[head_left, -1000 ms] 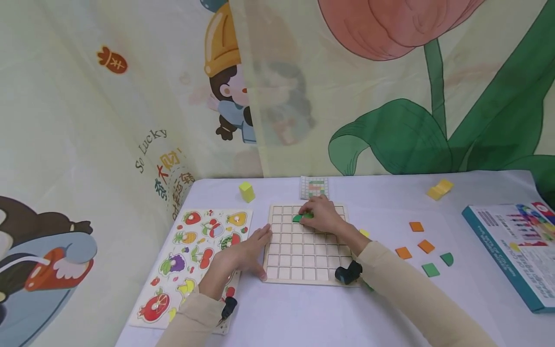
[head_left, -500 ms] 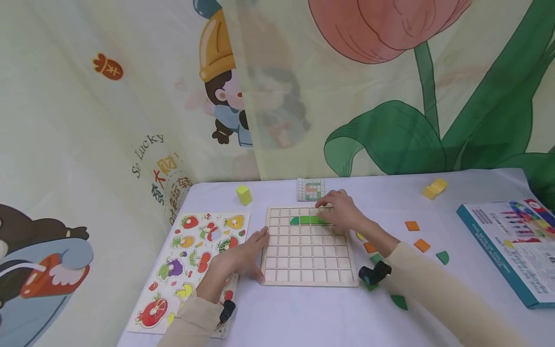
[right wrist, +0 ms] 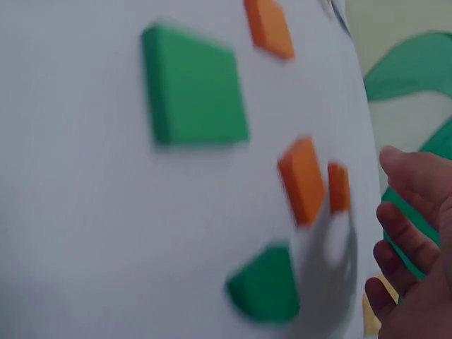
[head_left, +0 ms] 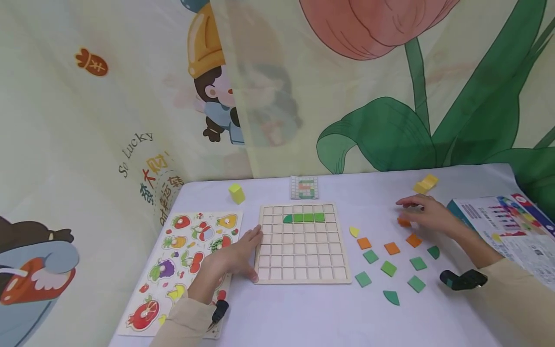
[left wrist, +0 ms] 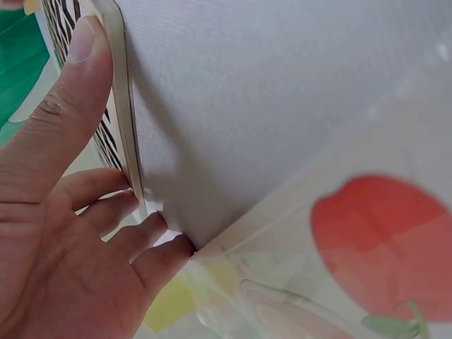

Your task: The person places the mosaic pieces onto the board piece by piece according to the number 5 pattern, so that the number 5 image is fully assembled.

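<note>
A wooden grid board [head_left: 303,260] lies mid-table. In its second row from the back sit a green quarter-round tile [head_left: 288,219] and, to its right, three green square tiles [head_left: 309,217]. My left hand [head_left: 234,253] rests along the board's left edge, thumb near the front corner and fingers farther back; in the left wrist view the thumb [left wrist: 78,85] lies on the board's rim. My right hand [head_left: 427,214] hovers over the right side of the table, holding nothing, fingers loosely bent. It partly covers an orange square tile [head_left: 404,222] in the head view.
Several orange and green tiles, such as a green square [head_left: 389,268], lie right of the board with a yellow piece [head_left: 354,232]. A fruit puzzle board [head_left: 204,270] is at left, a box [head_left: 507,226] at right. Behind are a pattern card [head_left: 304,187] and yellow blocks [head_left: 237,193].
My right hand placed green tiles in the second row, let go, and moved right off the board to the loose orange tiles. The left hand stays at the board's edge.
</note>
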The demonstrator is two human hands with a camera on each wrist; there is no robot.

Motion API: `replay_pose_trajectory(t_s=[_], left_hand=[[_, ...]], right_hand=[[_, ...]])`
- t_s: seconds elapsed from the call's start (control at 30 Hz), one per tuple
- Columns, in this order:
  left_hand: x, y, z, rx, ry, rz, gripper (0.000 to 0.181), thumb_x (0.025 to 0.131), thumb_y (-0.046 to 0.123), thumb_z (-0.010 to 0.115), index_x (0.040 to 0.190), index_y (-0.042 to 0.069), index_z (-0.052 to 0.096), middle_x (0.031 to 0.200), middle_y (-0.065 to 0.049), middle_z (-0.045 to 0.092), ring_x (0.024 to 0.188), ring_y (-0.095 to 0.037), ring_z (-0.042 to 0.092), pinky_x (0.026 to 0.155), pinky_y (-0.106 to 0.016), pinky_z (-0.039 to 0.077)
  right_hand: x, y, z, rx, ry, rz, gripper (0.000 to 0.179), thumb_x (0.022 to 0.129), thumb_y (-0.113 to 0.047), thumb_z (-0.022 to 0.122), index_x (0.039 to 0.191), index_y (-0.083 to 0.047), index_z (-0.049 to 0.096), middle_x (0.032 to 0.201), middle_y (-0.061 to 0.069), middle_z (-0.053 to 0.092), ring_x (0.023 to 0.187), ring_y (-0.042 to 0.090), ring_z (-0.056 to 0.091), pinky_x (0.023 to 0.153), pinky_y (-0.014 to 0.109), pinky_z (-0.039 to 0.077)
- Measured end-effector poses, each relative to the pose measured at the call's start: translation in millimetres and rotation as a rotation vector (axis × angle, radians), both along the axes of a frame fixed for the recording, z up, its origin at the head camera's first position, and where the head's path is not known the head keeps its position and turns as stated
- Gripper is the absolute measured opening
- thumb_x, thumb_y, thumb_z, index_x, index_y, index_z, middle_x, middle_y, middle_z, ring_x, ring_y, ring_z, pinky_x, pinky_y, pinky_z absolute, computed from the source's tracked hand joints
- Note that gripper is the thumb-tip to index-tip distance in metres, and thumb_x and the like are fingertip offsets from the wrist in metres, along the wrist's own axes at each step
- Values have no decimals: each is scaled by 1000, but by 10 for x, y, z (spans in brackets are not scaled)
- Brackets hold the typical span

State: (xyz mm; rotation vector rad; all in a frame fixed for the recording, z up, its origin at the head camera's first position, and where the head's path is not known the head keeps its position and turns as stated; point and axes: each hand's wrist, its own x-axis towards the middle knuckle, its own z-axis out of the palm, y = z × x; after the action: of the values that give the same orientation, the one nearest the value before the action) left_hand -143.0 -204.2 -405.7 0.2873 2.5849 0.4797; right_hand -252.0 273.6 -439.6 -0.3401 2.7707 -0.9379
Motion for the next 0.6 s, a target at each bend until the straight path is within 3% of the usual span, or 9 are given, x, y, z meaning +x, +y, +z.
replay_pose_trajectory(t_s=[0.2,0.43,0.6], left_hand=[[-9,2,1,13,-2,7,109,67,17,88,154,9,23,165,-4,6,152,-28,8,118,-48,28],[-4,-20,-19,22,-6,7,108,69,18,87,155,9,22,165,-3,4,152,-27,7,118,-47,28],[5,-22,-13,18,-6,0,108,69,18,87,155,10,21,165,-2,4,152,-27,7,118,-47,28]], right_hand=[[98,281,-82,23,-15,34,55,89,-35,69,130,0,56,134,28,50,124,45,38,100,66,34],[113,260,-111,50,18,23,43,88,-28,69,122,-2,63,129,27,51,119,44,37,96,66,35],[111,244,-119,64,24,24,43,87,-25,70,122,-2,63,128,27,51,116,44,37,95,65,37]])
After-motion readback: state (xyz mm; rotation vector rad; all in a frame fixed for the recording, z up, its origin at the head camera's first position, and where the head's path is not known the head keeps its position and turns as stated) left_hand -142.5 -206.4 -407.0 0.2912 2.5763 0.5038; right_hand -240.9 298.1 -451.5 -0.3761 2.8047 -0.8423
